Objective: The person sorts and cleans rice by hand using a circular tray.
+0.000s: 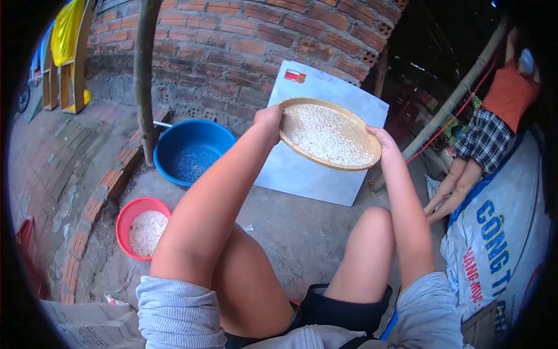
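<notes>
A round, shallow woven winnowing basket (375,152) is held up in front of me, tilted a little down to the right. White grains that look like rice (331,132) are spread across its inside. My left hand (269,123) is closed on the left rim. On the right rim, my right hand (383,143) grips with the thumb over the edge and the other fingers mostly hidden. Behind and below the basket lies a flat white board (325,189) with a red label near its top corner.
A blue basin (168,145) with scattered grains and a red basin (121,232) of white grains stand at left. Posts (145,70) rise beside a brick wall (232,35). At right are printed sacks (494,232) and another person (505,104) in an orange top.
</notes>
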Demonstrator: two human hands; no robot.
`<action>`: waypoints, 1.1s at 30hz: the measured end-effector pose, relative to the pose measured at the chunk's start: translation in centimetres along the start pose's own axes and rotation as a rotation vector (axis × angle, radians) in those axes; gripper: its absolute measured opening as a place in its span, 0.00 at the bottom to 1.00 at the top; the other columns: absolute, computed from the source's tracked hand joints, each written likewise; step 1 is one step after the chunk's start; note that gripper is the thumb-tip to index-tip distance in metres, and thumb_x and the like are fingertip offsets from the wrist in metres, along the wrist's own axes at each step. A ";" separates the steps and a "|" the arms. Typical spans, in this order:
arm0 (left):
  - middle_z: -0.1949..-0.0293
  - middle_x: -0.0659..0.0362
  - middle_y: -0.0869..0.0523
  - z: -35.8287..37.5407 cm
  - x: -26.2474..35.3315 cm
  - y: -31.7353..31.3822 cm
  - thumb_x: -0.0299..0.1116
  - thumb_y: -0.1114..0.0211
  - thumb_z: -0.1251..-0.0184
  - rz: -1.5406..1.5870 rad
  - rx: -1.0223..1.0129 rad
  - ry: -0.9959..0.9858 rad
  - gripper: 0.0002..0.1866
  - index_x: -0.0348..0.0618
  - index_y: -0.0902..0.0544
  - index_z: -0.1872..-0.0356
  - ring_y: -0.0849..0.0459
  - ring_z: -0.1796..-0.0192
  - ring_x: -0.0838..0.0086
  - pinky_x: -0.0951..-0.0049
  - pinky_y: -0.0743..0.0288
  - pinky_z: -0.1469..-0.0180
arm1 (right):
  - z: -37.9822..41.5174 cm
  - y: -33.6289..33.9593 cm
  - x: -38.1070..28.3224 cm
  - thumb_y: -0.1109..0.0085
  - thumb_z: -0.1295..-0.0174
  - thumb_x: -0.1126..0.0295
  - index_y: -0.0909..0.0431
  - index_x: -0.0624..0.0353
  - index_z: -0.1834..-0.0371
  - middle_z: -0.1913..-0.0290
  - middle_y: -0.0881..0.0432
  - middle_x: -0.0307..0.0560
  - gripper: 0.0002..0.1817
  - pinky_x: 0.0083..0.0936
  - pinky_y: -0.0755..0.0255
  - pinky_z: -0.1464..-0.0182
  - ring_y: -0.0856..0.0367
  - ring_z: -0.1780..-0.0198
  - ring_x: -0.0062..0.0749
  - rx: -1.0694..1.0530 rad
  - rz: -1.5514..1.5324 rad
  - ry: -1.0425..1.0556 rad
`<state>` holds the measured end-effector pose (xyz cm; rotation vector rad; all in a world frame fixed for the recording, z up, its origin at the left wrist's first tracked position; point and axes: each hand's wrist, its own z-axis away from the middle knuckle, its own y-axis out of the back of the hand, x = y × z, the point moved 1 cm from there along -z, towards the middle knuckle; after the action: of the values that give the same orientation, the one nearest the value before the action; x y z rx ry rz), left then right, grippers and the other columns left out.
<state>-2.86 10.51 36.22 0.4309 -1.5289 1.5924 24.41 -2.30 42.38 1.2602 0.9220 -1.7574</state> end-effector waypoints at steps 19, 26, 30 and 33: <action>0.70 0.57 0.18 17.5 10.5 24.8 0.39 0.46 0.34 -0.478 0.410 0.042 0.13 0.40 0.23 0.59 0.18 0.70 0.69 0.67 0.23 0.66 | 7.3 -22.9 17.9 0.60 0.34 0.65 0.34 0.67 0.42 0.45 0.25 0.55 0.21 0.36 0.33 0.42 0.25 0.46 0.40 -0.623 -0.623 -0.174; 0.60 0.57 0.20 17.1 0.2 24.0 0.42 0.51 0.29 -0.658 0.560 0.051 0.17 0.45 0.27 0.47 0.21 0.60 0.74 0.67 0.24 0.60 | 2.2 -17.3 23.7 0.58 0.34 0.61 0.30 0.65 0.44 0.48 0.23 0.52 0.21 0.31 0.29 0.47 0.23 0.49 0.35 -0.604 -0.507 -0.122; 0.58 0.57 0.20 16.5 -3.7 19.5 0.42 0.51 0.29 -0.547 0.500 0.088 0.19 0.44 0.31 0.43 0.21 0.56 0.74 0.67 0.24 0.57 | 1.3 -13.8 20.9 0.59 0.35 0.61 0.36 0.65 0.40 0.42 0.28 0.53 0.24 0.32 0.33 0.42 0.26 0.44 0.38 -0.730 -0.579 -0.205; 0.57 0.55 0.19 13.8 -1.2 22.2 0.42 0.51 0.29 -0.691 0.351 0.106 0.19 0.43 0.31 0.43 0.18 0.58 0.71 0.69 0.22 0.53 | 0.5 -14.2 22.1 0.59 0.34 0.63 0.39 0.64 0.37 0.41 0.30 0.54 0.25 0.32 0.36 0.39 0.29 0.42 0.38 -0.695 -0.557 -0.064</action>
<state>-23.32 0.03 23.86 0.9371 -0.8688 1.2872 6.83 -0.26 22.91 0.5150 1.7699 -1.6141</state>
